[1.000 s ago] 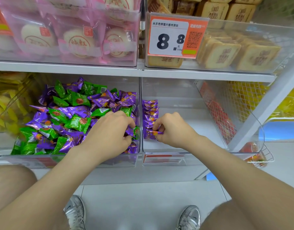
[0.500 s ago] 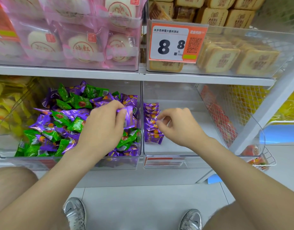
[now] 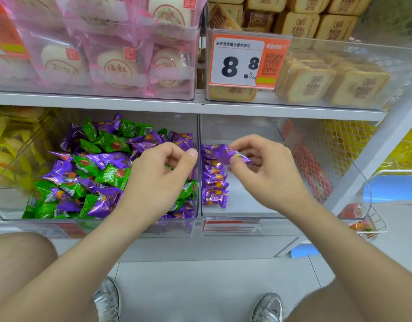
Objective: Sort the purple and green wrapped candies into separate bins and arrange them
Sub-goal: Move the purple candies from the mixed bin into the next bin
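Right hand (image 3: 270,175) fingers pinch one crinkly foil purple candy (image 3: 226,156) over a clear plastic bin (image 3: 246,213) (left hand (image 3: 163,175), nine o'clock: fingers curled, hold unclear).

Orange price tag (image 3: 246,59) reading 8.8; pink-wrapped buns (image 3: 116,63) to its left, brown cakes (image 3: 316,82) to its right, yellow packets (image 3: 12,147) below-left, red packets (image 3: 314,173) below-right, grey sneakers (image 3: 108,298) far beneath

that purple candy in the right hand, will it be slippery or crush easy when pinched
Probably light: the right hand holds the purple candy in a light pinch. Its glossy wrapper looks slippery, and the crimped ends likely crumple.
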A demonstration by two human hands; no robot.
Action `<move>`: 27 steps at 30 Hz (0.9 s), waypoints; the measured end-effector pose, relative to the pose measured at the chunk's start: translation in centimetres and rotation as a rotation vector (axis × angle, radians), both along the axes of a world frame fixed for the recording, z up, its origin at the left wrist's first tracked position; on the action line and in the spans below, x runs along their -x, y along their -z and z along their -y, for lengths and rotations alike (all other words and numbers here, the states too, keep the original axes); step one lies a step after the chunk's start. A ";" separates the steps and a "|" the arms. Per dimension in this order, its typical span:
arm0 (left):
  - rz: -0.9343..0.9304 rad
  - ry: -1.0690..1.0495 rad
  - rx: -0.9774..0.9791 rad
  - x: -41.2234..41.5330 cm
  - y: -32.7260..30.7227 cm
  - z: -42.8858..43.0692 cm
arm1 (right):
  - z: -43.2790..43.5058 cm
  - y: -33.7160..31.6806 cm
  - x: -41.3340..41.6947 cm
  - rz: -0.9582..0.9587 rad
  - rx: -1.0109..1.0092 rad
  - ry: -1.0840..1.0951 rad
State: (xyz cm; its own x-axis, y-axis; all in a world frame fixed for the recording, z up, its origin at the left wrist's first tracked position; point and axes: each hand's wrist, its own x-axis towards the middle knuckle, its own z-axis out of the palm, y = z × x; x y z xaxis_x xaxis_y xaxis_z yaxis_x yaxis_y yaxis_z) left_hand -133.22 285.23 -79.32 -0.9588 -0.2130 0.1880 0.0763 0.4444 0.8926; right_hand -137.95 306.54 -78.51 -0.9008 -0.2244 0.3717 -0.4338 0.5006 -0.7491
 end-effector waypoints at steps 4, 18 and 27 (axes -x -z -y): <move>0.058 0.033 0.149 0.2 0.7 -0.1 | -1.9 1.4 2.1 0.319 -0.348 -0.104; 0.107 0.109 0.146 0.3 1.7 0.1 | -1.1 6.0 4.4 0.399 -0.563 -0.279; 0.104 0.098 0.181 0.2 1.6 -0.1 | -0.7 6.8 4.6 0.294 -0.707 -0.244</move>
State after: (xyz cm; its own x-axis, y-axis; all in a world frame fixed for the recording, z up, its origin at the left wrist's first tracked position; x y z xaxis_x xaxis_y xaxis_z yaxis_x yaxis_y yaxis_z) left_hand -133.40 285.30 -80.92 -0.9894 -0.0894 0.1141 0.0392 0.5927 0.8044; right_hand -142.50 307.24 -85.33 -0.8352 -0.5209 -0.1767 -0.4261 0.8158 -0.3910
